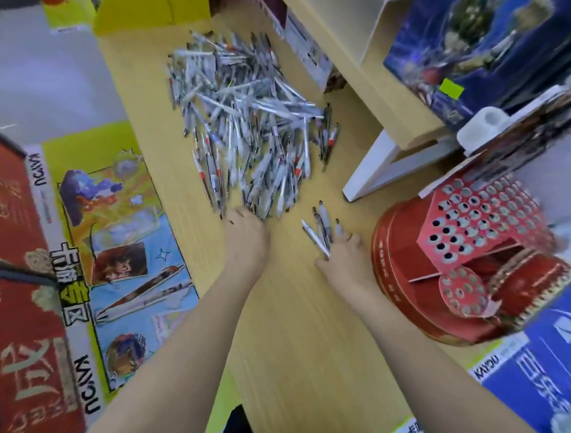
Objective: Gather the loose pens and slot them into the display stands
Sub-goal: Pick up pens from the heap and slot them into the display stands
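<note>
Head view looks down on a pale wooden counter (301, 329) where a big heap of loose pens (242, 127) spreads toward twelve o'clock, while a red round display stand (409, 276) full of small holes sits at about four o'clock of centre, just beside the right hand. Left hand (247, 237) rests knuckles-up at the heap's near edge, its fingers curled under into the pens so its grip cannot be told. Right hand (344, 256) is closed around a small bunch of pens (321, 228) fanning toward twelve o'clock.
</note>
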`<state>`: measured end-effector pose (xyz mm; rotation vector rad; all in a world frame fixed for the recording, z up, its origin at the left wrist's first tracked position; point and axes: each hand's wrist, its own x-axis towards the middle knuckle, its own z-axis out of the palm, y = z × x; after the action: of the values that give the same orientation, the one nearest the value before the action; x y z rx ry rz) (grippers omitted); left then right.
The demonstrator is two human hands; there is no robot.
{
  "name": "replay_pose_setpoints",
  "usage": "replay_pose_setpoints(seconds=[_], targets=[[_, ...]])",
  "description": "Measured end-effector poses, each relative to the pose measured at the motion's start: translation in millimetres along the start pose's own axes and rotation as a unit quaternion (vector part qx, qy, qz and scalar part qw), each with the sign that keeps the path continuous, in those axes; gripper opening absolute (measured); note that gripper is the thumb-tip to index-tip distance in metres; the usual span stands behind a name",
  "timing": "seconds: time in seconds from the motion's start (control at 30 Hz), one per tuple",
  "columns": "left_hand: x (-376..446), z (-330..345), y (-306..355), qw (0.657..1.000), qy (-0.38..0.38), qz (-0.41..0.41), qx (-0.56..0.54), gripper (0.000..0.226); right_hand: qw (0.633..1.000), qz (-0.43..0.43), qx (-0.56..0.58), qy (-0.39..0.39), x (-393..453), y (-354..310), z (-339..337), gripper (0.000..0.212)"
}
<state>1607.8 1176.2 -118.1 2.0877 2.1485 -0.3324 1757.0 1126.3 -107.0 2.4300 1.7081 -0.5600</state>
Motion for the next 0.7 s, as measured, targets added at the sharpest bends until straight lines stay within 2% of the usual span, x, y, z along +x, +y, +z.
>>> replay_pose_setpoints(seconds=[0.1, 0.17, 0.23, 0.33, 0.4, 0.47, 0.53, 0.6, 0.7], targets=[[-16, 1, -10, 0.996, -0.046, 0.058, 0.059, 0.031, 0.999, 0.044, 0.013, -0.027, 0, -6, 1, 0.041], [-33, -1, -13, 0.996, -0.078, 0.042, -0.010, 0.033, 0.998, 0.043, 0.016, -0.033, -9, -6, 1, 0.034], [-51, 2, -19, 0.983, -0.092, -0.009, -0.158, 0.036, 0.998, 0.028, 0.038, -0.048, -25, -1, 3, 0.027], [-84, 6, -32, 0.921, -0.133, -0.050, -0.362, 0.016, 0.993, 0.012, 0.095, -0.066, -47, 12, 6, 0.021], [-107, 10, -42, 0.850, -0.148, -0.093, -0.497, 0.007, 0.977, 0.005, 0.196, -0.078, -55, 19, 5, 0.010], [-128, 10, -50, 0.771, -0.166, -0.116, -0.603, 0.018, 0.932, 0.025, 0.348, -0.100, -61, 18, -2, 0.008], [-143, 7, -56, 0.704, -0.182, -0.128, -0.674, 0.020, 0.861, 0.050, 0.486, -0.141, -66, 11, -13, 0.013], [-153, -2, -58, 0.675, -0.189, -0.117, -0.703, 0.019, 0.798, 0.056, 0.572, -0.184, -70, -1, -22, 0.011], [-163, -21, -55, 0.660, -0.214, -0.062, -0.718, 0.018, 0.739, 0.045, 0.642, -0.198, -71, -14, -33, 0.017]])
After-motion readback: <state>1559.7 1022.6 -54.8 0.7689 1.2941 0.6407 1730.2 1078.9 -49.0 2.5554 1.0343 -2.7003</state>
